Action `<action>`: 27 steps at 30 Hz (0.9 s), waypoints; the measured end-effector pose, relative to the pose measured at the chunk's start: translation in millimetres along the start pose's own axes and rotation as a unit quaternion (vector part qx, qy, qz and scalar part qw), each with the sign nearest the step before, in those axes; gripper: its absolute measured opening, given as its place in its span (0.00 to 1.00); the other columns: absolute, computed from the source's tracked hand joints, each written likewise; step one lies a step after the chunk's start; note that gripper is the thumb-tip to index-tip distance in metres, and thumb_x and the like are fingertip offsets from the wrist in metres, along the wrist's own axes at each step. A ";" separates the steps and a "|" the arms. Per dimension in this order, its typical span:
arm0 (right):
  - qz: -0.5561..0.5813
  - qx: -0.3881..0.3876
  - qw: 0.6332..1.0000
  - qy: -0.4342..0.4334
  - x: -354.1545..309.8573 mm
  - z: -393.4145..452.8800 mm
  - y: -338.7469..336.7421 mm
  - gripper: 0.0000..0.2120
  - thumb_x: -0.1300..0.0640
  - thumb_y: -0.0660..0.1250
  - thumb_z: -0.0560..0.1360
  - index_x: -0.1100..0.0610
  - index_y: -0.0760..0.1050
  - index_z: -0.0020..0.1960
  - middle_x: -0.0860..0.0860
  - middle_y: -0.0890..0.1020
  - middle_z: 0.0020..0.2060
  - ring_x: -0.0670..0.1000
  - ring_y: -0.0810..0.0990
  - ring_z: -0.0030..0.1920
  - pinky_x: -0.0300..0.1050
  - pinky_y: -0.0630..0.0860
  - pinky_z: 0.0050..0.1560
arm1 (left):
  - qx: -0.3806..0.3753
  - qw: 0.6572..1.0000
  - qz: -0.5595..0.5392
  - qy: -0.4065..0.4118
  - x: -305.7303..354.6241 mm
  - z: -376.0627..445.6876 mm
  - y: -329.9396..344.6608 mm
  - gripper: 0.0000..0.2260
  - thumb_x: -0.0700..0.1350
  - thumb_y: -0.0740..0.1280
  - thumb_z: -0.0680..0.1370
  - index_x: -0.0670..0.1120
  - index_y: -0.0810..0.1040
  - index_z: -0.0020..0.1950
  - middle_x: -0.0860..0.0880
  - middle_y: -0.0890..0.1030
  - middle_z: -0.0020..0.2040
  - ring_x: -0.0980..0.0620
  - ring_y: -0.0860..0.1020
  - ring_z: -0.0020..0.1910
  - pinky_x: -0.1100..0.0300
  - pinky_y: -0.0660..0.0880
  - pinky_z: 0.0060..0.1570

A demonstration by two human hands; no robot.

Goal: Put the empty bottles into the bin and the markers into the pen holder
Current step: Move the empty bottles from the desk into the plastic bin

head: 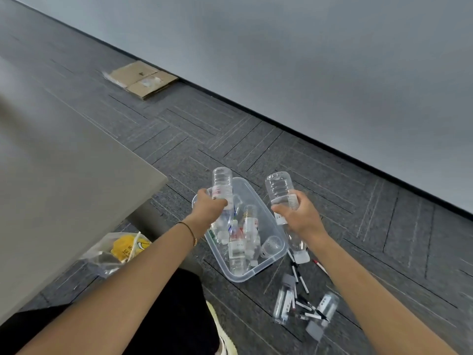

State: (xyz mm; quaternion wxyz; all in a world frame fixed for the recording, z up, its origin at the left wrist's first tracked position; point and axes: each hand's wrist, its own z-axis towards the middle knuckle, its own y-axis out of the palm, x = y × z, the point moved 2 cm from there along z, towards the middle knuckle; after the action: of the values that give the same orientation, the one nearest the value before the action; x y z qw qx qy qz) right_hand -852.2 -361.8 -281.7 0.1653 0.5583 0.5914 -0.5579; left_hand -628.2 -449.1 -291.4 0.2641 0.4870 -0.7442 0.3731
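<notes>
Both hands, left (210, 206) and right (298, 217), fingers each closed round an empty bottle over the part-filled bin (277, 238); markers (304, 307), two floor bottles left.

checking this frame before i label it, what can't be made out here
All in the head view:
- Print on the bottles in the clear bin: too small and blurred to read.
- How many markers lie on the carpet: thin, overlapping, smeared by motion.
- Cap end of the bottle in the left hand: covered by the left hand.
- A pen holder: none can be picked out.
- Contents of the plastic bag beside the table: crumpled, partly cut off by the left forearm.
</notes>
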 end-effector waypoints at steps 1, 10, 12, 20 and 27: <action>0.002 -0.003 1.000 0.002 1.1 0.7 1.6 0.18 0.46 0.76 0.69 0.46 0.78 0.57 0.45 0.84 0.48 0.49 0.84 0.46 0.60 0.82 0.53 | 0.005 1.000 0.019 0.008 1.7 1.7 -1.0 0.32 0.42 0.67 0.80 0.45 0.56 0.80 0.44 0.74 0.61 0.52 0.74 0.42 0.54 0.76 0.43; 0.131 -0.017 0.985 0.111 6.7 14.0 24.8 0.22 0.49 0.72 0.76 0.51 0.70 0.67 0.53 0.81 0.55 0.53 0.83 0.49 0.52 0.83 0.47 | -0.003 0.992 0.114 0.049 -9.6 -4.8 0.1 0.27 0.45 0.67 0.80 0.46 0.64 0.78 0.46 0.74 0.57 0.52 0.75 0.45 0.53 0.72 0.51; 0.135 -0.014 0.982 0.130 15.0 14.8 28.5 0.30 0.51 0.68 0.77 0.52 0.64 0.77 0.55 0.76 0.66 0.58 0.80 0.60 0.60 0.80 0.59 | -0.009 0.991 0.119 0.054 -11.1 -7.1 0.6 0.27 0.45 0.67 0.79 0.47 0.65 0.78 0.45 0.75 0.61 0.47 0.76 0.54 0.52 0.72 0.55; 0.082 0.006 0.992 0.098 9.6 1.8 22.3 0.24 0.58 0.62 0.81 0.53 0.66 0.76 0.51 0.78 0.54 0.51 0.78 0.47 0.46 0.76 0.44 | -0.021 0.985 0.150 0.077 -7.6 -19.5 8.4 0.26 0.46 0.68 0.79 0.46 0.67 0.77 0.43 0.75 0.66 0.45 0.77 0.59 0.51 0.74 0.57; 0.030 0.018 0.999 0.033 -9.9 -18.6 19.0 0.22 0.60 0.62 0.81 0.54 0.69 0.75 0.50 0.80 0.51 0.56 0.81 0.54 0.41 0.71 0.41 | -0.023 0.967 0.214 0.138 1.4 -43.0 13.5 0.26 0.46 0.68 0.78 0.47 0.68 0.76 0.40 0.78 0.64 0.47 0.80 0.44 0.53 0.79 0.47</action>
State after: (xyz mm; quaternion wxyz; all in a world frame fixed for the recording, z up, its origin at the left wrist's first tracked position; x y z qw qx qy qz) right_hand -825.0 -355.5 -276.7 0.1519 0.5971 0.5693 -0.5444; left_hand -639.9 -411.6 -269.3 0.2898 0.2538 -0.7959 0.4670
